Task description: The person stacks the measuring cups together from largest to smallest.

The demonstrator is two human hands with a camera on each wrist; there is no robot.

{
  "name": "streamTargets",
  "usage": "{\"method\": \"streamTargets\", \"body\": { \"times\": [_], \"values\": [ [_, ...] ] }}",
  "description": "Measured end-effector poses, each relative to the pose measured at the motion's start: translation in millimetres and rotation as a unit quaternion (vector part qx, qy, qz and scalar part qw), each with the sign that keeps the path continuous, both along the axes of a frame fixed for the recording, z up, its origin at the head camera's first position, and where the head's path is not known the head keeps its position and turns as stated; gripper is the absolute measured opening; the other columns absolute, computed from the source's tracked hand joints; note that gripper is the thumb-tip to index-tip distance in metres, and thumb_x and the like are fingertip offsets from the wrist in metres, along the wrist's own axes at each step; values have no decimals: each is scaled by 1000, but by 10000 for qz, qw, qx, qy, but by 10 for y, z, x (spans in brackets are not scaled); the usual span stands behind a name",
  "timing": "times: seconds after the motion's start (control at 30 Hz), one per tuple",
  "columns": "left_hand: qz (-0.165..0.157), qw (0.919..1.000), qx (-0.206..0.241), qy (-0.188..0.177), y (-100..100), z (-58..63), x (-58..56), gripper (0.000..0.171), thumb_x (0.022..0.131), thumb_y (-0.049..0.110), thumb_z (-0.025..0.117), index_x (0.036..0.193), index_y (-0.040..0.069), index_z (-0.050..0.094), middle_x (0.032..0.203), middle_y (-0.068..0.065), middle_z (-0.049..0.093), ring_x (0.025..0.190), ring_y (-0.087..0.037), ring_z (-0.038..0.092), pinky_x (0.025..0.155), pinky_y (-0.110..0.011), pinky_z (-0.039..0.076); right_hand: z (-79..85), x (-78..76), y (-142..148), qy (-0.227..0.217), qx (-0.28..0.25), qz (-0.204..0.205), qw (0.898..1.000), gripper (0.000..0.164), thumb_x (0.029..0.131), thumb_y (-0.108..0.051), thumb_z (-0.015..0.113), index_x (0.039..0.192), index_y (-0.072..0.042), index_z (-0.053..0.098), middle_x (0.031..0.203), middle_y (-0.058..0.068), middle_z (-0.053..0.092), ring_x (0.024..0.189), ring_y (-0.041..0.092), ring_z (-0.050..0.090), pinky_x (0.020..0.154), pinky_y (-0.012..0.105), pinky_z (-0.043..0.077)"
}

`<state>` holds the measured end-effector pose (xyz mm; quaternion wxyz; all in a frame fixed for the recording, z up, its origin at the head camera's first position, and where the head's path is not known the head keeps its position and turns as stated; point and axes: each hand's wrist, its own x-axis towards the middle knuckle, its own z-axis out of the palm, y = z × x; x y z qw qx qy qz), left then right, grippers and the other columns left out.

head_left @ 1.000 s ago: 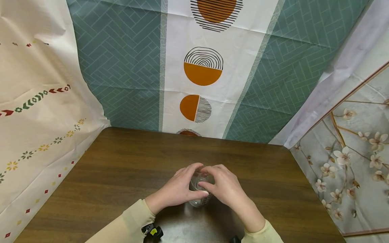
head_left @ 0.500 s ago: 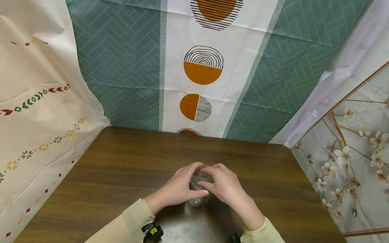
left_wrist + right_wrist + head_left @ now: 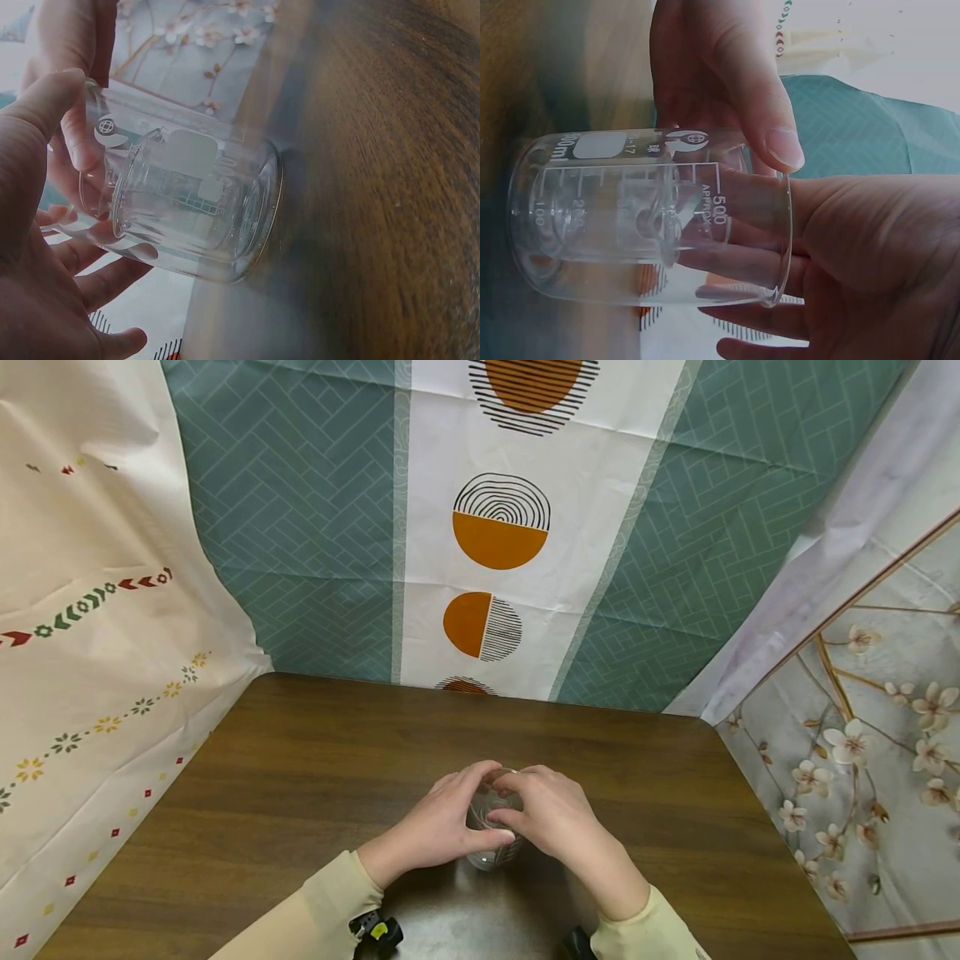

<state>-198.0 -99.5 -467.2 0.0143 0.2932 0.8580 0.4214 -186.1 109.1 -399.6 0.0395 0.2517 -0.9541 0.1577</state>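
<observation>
A clear glass beaker (image 3: 600, 145), marked 500 ml, stands upright on the table with a smaller glass beaker (image 3: 176, 199) upright inside it. My left hand (image 3: 441, 827) grips the large beaker around its rim, with the thumb (image 3: 780, 146) on the near side and its fingers on the far side. From the right, my right hand (image 3: 553, 817) reaches over the mouth, its thumb and fingers dipping inside. Its fingertips pinch at the small beaker's rim, seen through the glass. In the right wrist view, other right fingers stretch past the outside of the large beaker.
The brown wooden table (image 3: 300, 760) extends around both hands. A green and white patterned cloth (image 3: 322, 568) hangs behind its far edge, with a cream cloth (image 3: 105, 652) at left and a flowered one (image 3: 885, 793) at right.
The right hand and its wrist have shifted very slightly leftward. The left hand and the large beaker stay where they were.
</observation>
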Motion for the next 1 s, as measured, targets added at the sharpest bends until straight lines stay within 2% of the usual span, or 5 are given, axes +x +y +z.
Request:
{"method": "streamTargets", "body": {
  "times": [0.2, 0.53, 1.0],
  "values": [
    [-26, 10000, -9, 6, 3, -6, -2, 91, 93, 63, 84, 162, 18, 44, 151, 7, 59, 139, -22, 55, 123, -62, 33, 20, -20, -23, -79, 208, -36, 9997, 33, 86, -30, 97, 115, -21, 84, 111, -7, 82, 111, 25, 73, 81, 53, 60],
    [26, 10000, 35, 39, 11, 2, 5, 89, 93, 62, 85, 161, 20, 46, 149, 8, 60, 141, -25, 54, 122, -60, 36, 25, -30, -34, -224, 107, -82, 9997, 37, 84, -27, 99, 117, -22, 83, 110, -9, 82, 118, 27, 71, 85, 55, 59],
    [16, 10000, 28, 31, 2, -3, 9, 90, 93, 61, 85, 161, 19, 45, 148, 8, 60, 140, -24, 55, 123, -61, 33, 20, -43, -53, -257, 117, -31, 9996, 36, 83, -24, 99, 115, -20, 83, 110, -5, 82, 117, 29, 70, 85, 57, 59]
  ]
}}
